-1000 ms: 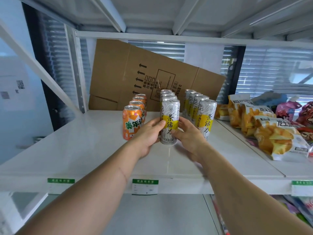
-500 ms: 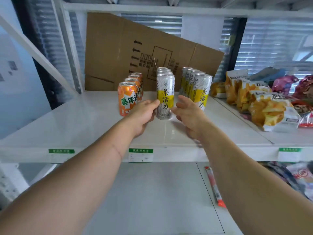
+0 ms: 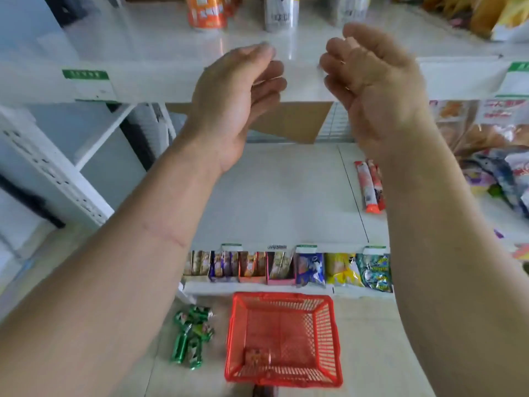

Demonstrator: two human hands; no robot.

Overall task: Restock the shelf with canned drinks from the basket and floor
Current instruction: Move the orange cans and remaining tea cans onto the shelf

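**A:** ok so where's everything at in this shot?

**B:** Both hands are up in front of the upper shelf (image 3: 143,53), empty. Left hand (image 3: 237,93) has its fingers loosely curled and a bit apart, gripping nothing. Right hand (image 3: 369,78) is the same deal — relaxed curl, palm facing in, nothing between the fingers. Neither one touches a can.

**A:** and the cans?

**B:** On that upper shelf, right at the top edge of the view: an orange can (image 3: 204,11) on the left, a silver can (image 3: 280,12) just right of it, both upright and cut off by the frame. Another silver one sits further right, but it's too blurry to say much.

**A:** floor stuff?

**B:** A cluster of green cans (image 3: 191,336) lying on their sides on the floor, just left of the red basket (image 3: 329,339). The basket sits on the floor below the bottom shelf, and there's one orange-ish can (image 3: 257,358) lying in its near left corner — blurry, can't read the label.

**A:** anything else around?

**B:** The middle shelf (image 3: 286,196) has a couple of red-capped stick packs (image 3: 369,187) lying near its right side. Snack bags (image 3: 486,15) are on the far right of the upper shelf, and a row of small snack packets (image 3: 286,267) stands along the lowest shelf behind the basket.
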